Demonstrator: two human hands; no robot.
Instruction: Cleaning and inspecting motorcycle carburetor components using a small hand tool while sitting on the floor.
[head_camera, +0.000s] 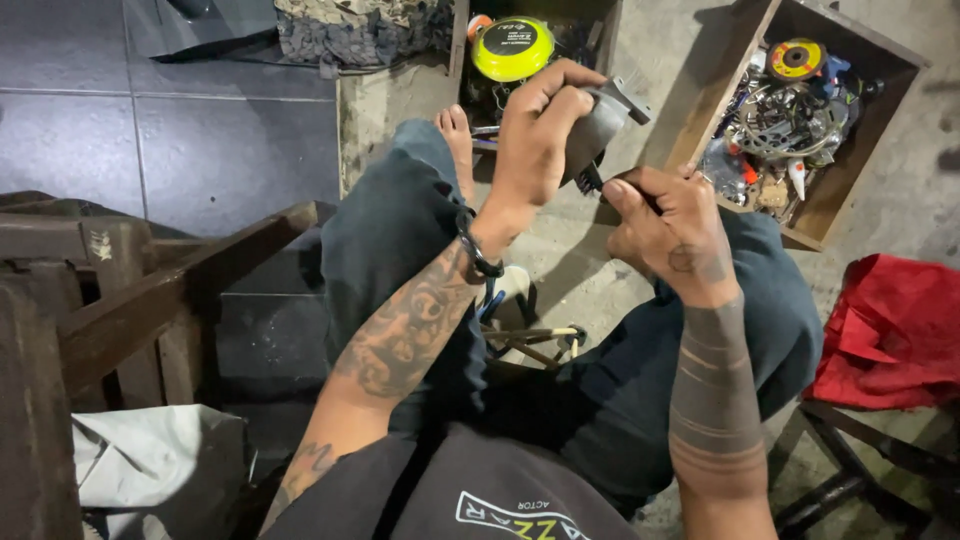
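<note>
1. At the far left, one dark wooden frame (120, 300) stood beside the seated person, with one pale crumpled bag (150, 460) on the floor below it.
2. Left of centre, the left hand (535, 130) was raised above the knees, its wrist bent and its fingers curled tight around the body of one grey power tool (603, 120); one dark band (478, 250) circled that wrist.
3. Between the two hands, the tool's dark lower end (590, 178) pointed down toward the right hand.
4. Just right of it, the right hand (672, 235) sat lower, back of the hand up, thumb and fingers pinched at that dark end; what they gripped could not be made out.
5. Behind the hands, two open wooden boxes lay on the concrete floor (670, 60): the near box (458, 60) held one yellow-green round case (512, 48), and the right box (740, 70) held mixed small parts and one disc (796, 58).
6. At the far right, one red cloth (895, 335) lay on the floor.
</note>
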